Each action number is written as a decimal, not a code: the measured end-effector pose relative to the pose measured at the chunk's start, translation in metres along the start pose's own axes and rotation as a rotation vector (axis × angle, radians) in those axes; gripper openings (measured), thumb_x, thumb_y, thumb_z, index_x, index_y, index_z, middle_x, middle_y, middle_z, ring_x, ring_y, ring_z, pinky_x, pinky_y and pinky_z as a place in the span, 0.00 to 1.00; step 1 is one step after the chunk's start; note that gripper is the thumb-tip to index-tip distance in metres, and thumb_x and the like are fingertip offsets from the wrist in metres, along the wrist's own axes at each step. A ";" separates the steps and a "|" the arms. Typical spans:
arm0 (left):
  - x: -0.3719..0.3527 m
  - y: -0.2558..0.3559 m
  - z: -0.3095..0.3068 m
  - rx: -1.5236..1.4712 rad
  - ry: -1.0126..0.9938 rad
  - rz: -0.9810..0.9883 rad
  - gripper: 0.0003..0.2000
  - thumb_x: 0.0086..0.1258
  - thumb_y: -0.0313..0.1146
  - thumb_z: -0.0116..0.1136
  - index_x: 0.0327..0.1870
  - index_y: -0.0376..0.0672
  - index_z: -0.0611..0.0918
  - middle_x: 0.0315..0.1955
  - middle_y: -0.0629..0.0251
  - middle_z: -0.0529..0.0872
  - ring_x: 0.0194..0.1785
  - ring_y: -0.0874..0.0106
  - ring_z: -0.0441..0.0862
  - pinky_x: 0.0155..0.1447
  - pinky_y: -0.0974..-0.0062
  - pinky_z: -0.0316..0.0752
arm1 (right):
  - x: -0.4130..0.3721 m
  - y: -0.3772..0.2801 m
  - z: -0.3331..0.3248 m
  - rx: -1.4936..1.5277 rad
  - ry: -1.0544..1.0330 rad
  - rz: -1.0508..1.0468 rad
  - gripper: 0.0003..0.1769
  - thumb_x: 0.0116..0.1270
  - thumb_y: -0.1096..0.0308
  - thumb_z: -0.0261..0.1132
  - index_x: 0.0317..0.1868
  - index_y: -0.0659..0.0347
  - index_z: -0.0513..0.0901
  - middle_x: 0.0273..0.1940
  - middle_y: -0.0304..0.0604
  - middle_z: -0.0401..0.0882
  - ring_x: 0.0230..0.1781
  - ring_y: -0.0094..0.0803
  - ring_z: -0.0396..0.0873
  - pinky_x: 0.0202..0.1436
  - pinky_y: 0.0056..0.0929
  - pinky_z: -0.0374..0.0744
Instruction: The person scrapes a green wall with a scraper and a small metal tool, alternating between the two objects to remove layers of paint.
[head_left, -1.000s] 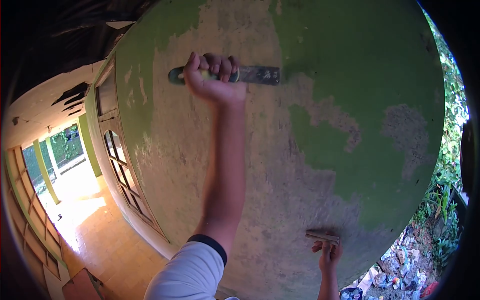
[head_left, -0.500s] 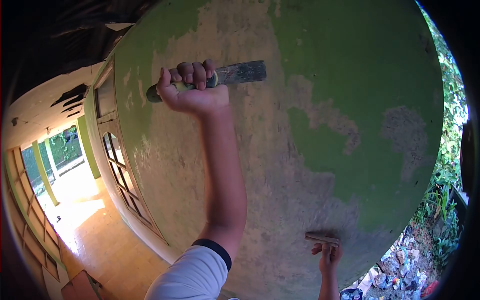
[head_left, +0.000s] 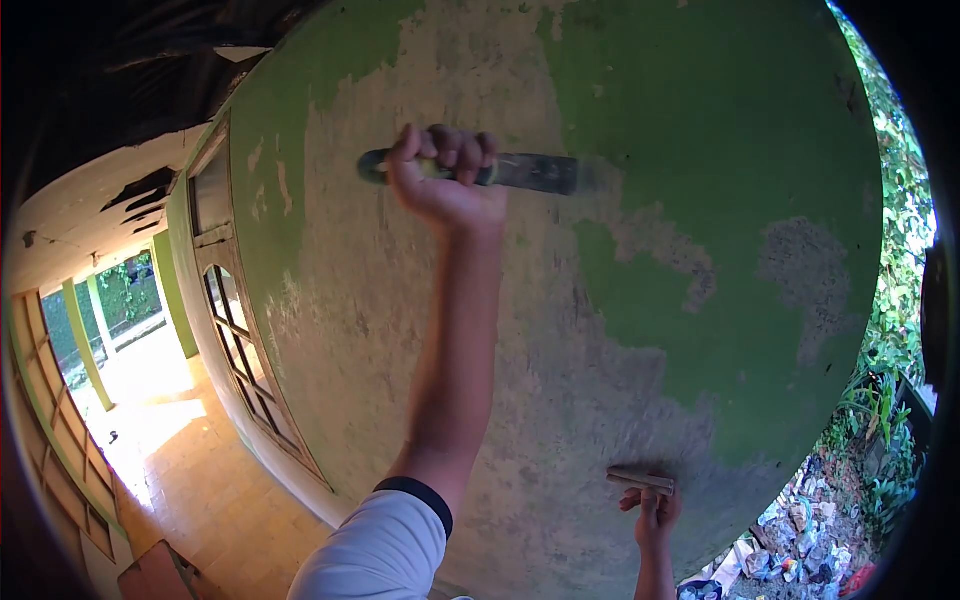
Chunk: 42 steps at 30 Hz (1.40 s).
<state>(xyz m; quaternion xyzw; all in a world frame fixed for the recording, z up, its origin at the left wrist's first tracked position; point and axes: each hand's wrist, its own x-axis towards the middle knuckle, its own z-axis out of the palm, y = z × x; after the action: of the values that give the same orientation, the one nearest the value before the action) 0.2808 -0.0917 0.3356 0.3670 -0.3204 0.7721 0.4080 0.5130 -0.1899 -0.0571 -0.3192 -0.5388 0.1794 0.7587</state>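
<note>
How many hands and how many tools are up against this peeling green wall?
Hands: 2, the left hand and the right hand
Tools: 2, the scraper and the small flat tool
Total: 4

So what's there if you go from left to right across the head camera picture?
Sunlit floor → window → left hand → scraper blade → right hand holding a small scraper → leafy plants.
</note>
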 end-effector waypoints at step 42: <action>0.023 0.041 0.016 0.078 -0.134 0.258 0.12 0.58 0.40 0.46 0.17 0.51 0.61 0.12 0.73 0.59 0.12 0.79 0.52 0.25 0.73 0.58 | 0.001 -0.007 0.001 0.032 -0.012 0.058 0.12 0.67 0.69 0.54 0.47 0.67 0.69 0.27 0.47 0.77 0.21 0.29 0.77 0.25 0.25 0.77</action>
<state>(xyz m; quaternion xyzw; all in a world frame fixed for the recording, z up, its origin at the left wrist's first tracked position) 0.2406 -0.1143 0.3553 0.3891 -0.3611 0.8037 0.2687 0.5120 -0.1936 -0.0515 -0.3213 -0.5308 0.2118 0.7551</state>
